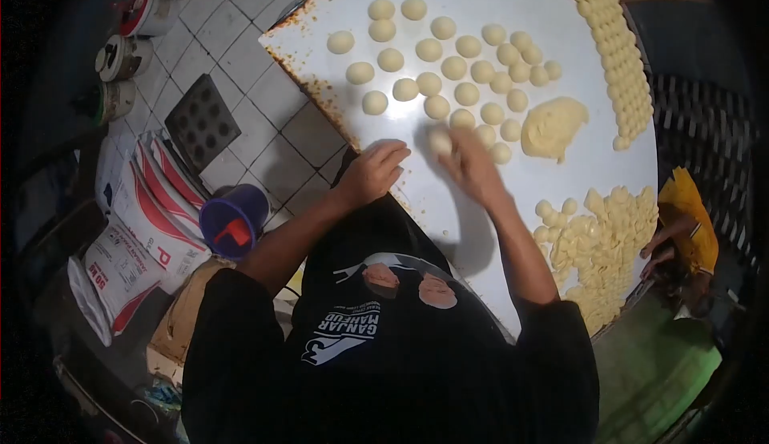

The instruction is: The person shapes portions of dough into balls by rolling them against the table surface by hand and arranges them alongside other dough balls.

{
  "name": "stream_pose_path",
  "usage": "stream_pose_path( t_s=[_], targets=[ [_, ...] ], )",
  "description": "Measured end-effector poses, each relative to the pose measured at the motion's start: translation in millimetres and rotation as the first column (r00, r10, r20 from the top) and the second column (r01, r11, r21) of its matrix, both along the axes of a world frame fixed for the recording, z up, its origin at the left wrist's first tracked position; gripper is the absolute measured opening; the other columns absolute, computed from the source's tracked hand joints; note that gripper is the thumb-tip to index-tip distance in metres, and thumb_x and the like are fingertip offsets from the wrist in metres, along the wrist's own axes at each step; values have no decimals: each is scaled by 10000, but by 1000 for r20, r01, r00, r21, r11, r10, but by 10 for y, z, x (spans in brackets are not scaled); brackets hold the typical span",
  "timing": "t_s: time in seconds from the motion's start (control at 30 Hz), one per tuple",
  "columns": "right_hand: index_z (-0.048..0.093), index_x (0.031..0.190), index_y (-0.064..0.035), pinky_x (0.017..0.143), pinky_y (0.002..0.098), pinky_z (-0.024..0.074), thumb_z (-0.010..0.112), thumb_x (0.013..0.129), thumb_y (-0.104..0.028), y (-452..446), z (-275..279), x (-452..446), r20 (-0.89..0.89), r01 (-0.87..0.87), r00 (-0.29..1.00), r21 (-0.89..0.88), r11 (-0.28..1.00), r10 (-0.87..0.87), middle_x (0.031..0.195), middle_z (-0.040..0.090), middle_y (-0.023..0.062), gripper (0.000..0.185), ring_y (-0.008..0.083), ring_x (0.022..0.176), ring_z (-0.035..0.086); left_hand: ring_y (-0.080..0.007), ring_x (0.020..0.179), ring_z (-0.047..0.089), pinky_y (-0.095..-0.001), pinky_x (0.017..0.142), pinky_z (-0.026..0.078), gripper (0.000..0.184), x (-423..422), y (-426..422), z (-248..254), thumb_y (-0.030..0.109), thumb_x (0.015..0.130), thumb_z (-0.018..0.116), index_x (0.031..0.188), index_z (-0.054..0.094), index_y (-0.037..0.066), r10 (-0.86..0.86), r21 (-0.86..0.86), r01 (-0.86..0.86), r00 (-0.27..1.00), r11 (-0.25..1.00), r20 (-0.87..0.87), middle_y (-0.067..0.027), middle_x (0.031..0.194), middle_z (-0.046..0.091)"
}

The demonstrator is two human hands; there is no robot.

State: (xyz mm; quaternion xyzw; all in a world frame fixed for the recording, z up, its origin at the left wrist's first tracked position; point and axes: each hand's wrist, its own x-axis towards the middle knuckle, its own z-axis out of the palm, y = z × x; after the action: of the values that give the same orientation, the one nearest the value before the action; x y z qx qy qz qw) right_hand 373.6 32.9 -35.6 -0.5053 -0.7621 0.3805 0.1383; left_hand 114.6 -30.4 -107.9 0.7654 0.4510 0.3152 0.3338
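1. Your two hands are well apart from each other, both over the near edge of the white counter point(384, 135).
2. Your right hand point(474, 167) has its fingers at the side of one pale dough ball point(439, 141); blur hides whether they are clamped on it or only touching.
3. That ball is at the near side of the scattered dough balls point(453, 68), which spread across the middle of the counter.
4. Your left hand point(375, 173) is at the counter's rusty edge, its fingers loosely extended and slightly bent, pointing toward the right hand.
5. Beyond your right hand lies a large dough lump point(553, 127), just beside the nearest balls.
6. Along the far right edge run overlapping rows of dough pieces point(613, 55); a looser heap of dough pieces point(601, 244) covers the near right corner.
7. Next to that heap, another person point(690, 224) in yellow has their hands by the counter's edge.
8. To your left, a purple bucket point(210, 224) containing a red scoop point(236, 232) stands beside red-and-white sacks point(132, 252); a dark moulded tray point(203, 122) is farther off against white tiles point(256, 71).
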Motion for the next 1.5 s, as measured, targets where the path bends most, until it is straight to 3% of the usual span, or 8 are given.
stream_pose_path(
  t_s=[0.2, 0.5, 0.8, 0.93, 1.1, 1.27, 1.33, 1.5],
  targets=[
    [675, 1138, -47, 837, 492, 525, 858, 903, -333, 1503, -246, -925, 88, 111, 971, 653, 749, -221, 1059, 664, 172, 413, 376, 1000, 655, -391, 1258, 629, -474, 1096, 518, 380, -144, 117, -27, 30, 916, 709, 1291, 663, -16, -142, -61, 142, 990, 988, -4, -184, 1327, 639],
    [714, 1052, -48, 809, 443, 556, 757, 995, -221, -1646, -479, 747, -160, 587, 779, -152, 795, -606, 993, 696, 134, 187, 344, 888, 687, -372, 1017, 717, -448, 893, 581, 308, 1275, 377, 510, 36, 947, 748, 1249, 691, 19, -253, -62, 269, 949, 961, 191, -208, 1184, 712],
    [729, 1091, -104, 778, 492, 572, 675, 976, -135, -1945, 127, 2556, 219, 648, 542, 505, 570, -811, 1013, 712, 116, 131, 363, 944, 690, -425, 1087, 663, -481, 947, 553, 363, 4077, -212, -159, 105, 925, 764, 1273, 681, 45, -418, 163, 420, 907, 893, -50, -193, 1199, 688],
    [705, 1033, -97, 765, 480, 587, 664, 955, -111, -1765, -577, 2843, 216, 619, 648, 409, 671, -730, 997, 705, 87, 89, 329, 932, 689, -425, 1049, 662, -478, 923, 548, 306, 3109, -18, 335, 181, 976, 742, 1205, 678, -11, -269, -49, 275, 957, 960, 106, -227, 1117, 693],
    [647, 913, -76, 778, 488, 538, 669, 914, -151, -1555, -578, 2239, 251, 312, 869, 393, 865, -427, 927, 640, 129, 78, 342, 926, 655, -400, 1114, 617, -520, 979, 479, 372, 847, 137, 95, 261, 909, 816, 1140, 656, 17, -365, 29, 440, 777, 897, -512, -185, 1156, 668],
    [651, 907, -57, 789, 512, 474, 686, 939, -217, -1029, -1341, 1334, 169, 504, 662, 621, 600, -731, 940, 628, 171, 167, 356, 889, 608, -380, 958, 604, -543, 837, 456, 223, 2023, 107, -302, 228, 858, 818, 939, 665, 88, 27, 160, 34, 931, 987, -364, -137, 987, 658],
    [680, 936, -71, 785, 519, 474, 727, 930, -228, -1562, -1074, 1087, 393, 414, 712, 433, 800, -581, 993, 669, 167, 164, 343, 916, 630, -358, 855, 631, -524, 766, 480, 210, 1646, -185, -235, 221, 831, 826, 838, 668, 82, -431, 21, 483, 800, 876, -417, -117, 863, 656],
    [675, 850, -115, 765, 503, 450, 861, 846, -356, -1205, -956, 1701, 202, 463, 780, 450, 764, -592, 911, 665, 116, 304, 357, 907, 629, -354, 799, 619, -542, 727, 464, 200, 1217, 433, -391, 195, 839, 810, 807, 646, 86, -346, 39, 389, 857, 920, -382, -119, 816, 637]
  ],
)
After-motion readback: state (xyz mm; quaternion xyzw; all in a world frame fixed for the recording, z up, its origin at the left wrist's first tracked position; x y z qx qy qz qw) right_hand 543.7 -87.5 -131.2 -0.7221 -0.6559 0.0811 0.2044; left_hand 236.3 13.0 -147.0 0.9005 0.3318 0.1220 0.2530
